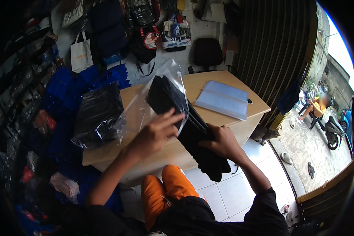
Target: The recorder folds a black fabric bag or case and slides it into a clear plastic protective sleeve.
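A folded black fabric item (199, 147), perhaps a bag, hangs from my right hand (224, 141), whose fingers are closed around its middle. Its upper part sits inside a clear plastic bag (177, 76) above the wooden table (165, 153). My left hand (157, 132) is at the plastic bag's near side, blurred, with some fingers extended; whether it grips the film cannot be made out. Left of it lies a stack of black items in clear plastic (97, 115). A pile of clear plastic sleeves (222, 98) rests on the table's right part.
A dark office chair (208, 53) stands behind the table. Blue packaged goods (61, 88) are heaped at the left. A cat (264, 134) is by the table's right end, near the doorway. Outside, a person (318, 106) sits beside a motorbike (332, 132).
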`<state>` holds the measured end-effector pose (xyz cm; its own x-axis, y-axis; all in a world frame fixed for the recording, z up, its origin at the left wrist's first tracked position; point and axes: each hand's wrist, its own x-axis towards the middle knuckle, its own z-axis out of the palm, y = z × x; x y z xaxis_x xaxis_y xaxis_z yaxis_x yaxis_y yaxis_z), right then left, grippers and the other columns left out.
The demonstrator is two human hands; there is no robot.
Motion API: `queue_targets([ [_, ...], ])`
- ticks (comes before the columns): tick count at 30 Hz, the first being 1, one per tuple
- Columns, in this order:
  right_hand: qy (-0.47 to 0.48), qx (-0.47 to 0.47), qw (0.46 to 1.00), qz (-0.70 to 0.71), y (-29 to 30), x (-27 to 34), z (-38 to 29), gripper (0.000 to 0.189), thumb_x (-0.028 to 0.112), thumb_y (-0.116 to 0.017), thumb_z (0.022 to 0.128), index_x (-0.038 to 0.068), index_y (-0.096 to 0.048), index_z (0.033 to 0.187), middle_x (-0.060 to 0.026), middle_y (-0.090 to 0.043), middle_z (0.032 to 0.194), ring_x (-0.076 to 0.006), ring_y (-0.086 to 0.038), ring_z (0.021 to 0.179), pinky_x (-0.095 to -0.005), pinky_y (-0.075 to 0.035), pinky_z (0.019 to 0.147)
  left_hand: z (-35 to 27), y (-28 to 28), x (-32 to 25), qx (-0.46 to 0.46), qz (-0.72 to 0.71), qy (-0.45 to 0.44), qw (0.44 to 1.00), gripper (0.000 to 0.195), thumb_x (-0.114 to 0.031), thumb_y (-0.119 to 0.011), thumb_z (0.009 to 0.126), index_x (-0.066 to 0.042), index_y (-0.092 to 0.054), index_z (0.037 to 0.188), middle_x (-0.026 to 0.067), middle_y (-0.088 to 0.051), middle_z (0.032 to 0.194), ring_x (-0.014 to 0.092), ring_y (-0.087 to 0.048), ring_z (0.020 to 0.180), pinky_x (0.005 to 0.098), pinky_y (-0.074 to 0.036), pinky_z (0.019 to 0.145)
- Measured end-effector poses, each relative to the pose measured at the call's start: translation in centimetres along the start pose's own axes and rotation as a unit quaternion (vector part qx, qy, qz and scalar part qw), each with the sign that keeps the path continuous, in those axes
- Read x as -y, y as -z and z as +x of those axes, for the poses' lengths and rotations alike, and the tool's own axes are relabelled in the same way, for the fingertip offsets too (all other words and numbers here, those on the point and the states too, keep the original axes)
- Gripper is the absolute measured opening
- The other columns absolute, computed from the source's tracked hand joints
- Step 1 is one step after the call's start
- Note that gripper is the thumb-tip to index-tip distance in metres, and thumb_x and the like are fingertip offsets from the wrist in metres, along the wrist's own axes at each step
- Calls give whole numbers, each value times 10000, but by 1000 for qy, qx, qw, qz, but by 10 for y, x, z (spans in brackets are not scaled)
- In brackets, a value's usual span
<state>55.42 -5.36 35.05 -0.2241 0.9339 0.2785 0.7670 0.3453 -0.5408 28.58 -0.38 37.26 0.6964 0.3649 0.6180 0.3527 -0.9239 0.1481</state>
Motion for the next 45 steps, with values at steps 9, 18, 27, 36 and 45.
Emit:
queue_targets([
  [9, -137, 114, 879, 443, -12, -21, -4, 545, 170, -745, 670, -65, -629, 1148, -128, -683, 980, -227, -649, 934, -309, -491, 856, -2, 18, 19, -182, -72, 87, 977, 142, -101, -548, 968, -1, -517, 873, 172, -534, 1397, 409, -416, 1367, 433, -379, 1092],
  [18, -111, 40, 839, 530, -51, -26, -2, 508, 99, -709, 710, -66, -608, 1180, -131, -677, 948, -203, -657, 875, -315, -507, 849, -24, 6, 31, -159, -31, 73, 984, 199, -139, -504, 1002, -9, -468, 856, 178, -522, 1416, 422, -343, 1412, 446, -297, 1145],
  [27, 91, -53, 988, -114, -17, 15, 6, 452, 260, -714, 736, 46, -651, 1129, -198, -680, 868, -398, -656, 748, -467, -528, 661, 41, 20, 19, -121, 2, 12, 993, 354, -60, -539, 958, -75, -560, 1311, 184, -563, 1356, 383, -465, 1329, 446, -385, 1102],
  [36, 80, -156, 963, -204, -22, 5, 17, 210, 230, -645, 775, 27, -648, 825, -178, -665, 784, -366, -668, 709, -457, -525, 604, 31, -51, -41, -30, -194, -28, 980, 86, -51, -493, 978, 32, -512, 990, 208, -530, 1389, 360, -395, 1390, 444, -302, 1167],
  [45, 54, -15, 988, -144, -44, 10, 26, 172, 199, -622, 804, 45, -634, 880, -164, -639, 749, -345, -654, 722, -464, -494, 584, 41, -47, -14, 62, -447, 74, 889, 160, -112, -434, 1027, 10, -486, 939, 207, -587, 1333, 344, -451, 1360, 428, -271, 1169],
])
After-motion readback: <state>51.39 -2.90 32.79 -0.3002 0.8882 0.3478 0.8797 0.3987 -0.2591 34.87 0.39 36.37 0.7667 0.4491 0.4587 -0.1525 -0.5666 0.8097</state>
